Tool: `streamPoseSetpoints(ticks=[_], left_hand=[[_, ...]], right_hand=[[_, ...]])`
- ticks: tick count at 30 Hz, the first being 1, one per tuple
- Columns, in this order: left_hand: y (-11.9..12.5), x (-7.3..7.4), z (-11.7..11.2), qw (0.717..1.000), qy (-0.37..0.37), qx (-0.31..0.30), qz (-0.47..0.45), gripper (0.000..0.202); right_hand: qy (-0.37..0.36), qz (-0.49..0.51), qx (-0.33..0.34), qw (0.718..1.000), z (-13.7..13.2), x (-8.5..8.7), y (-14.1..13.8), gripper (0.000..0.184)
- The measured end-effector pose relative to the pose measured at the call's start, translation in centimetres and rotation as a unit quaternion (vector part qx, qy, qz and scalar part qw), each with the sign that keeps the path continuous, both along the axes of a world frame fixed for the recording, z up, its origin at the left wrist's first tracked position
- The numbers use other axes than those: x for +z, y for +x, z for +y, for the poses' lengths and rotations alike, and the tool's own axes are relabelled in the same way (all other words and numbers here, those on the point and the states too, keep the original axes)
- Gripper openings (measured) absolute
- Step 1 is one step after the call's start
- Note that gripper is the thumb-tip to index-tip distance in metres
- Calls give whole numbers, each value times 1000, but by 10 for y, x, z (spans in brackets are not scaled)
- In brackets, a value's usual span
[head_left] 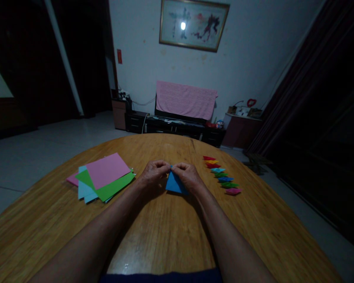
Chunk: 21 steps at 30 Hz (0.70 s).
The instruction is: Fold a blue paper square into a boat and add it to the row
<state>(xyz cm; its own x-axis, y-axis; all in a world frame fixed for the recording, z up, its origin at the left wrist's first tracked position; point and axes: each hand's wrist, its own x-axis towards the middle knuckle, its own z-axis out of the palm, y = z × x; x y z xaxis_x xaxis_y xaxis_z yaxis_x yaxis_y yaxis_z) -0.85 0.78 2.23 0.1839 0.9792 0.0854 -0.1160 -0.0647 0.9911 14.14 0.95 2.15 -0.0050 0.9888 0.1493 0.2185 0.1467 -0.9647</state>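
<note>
The fingers of the left hand [157,168] and right hand [183,169] pinched the tip of a blue paper triangle [174,182] on a grainy wooden table [171,236], between coloured paper sheets [107,173] and a row of small folded paper shapes [221,173]; a pink towel [185,100] draped a television [165,112] beyond.

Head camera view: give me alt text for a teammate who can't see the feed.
The left hand and right hand pinch the top of a blue paper triangle on a wooden table. Coloured paper sheets lie left; a row of small folded paper pieces lies right.
</note>
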Motion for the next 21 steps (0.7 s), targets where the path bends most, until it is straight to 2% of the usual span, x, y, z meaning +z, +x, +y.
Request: streamPoseSetpoints(ticks=[9,15,21], left_hand=[[-5,6,-2,999,5,-13,48,18],[-6,6,5,995,45,-33,81,20],[-13,2,17,981,100,-84,142,23]], right_hand=[[5,-14,23,1000,3,-3,3,25],[-4,3,76,997,8,-12,10,27],[-4,-3,69,998,8,-10,11,29]])
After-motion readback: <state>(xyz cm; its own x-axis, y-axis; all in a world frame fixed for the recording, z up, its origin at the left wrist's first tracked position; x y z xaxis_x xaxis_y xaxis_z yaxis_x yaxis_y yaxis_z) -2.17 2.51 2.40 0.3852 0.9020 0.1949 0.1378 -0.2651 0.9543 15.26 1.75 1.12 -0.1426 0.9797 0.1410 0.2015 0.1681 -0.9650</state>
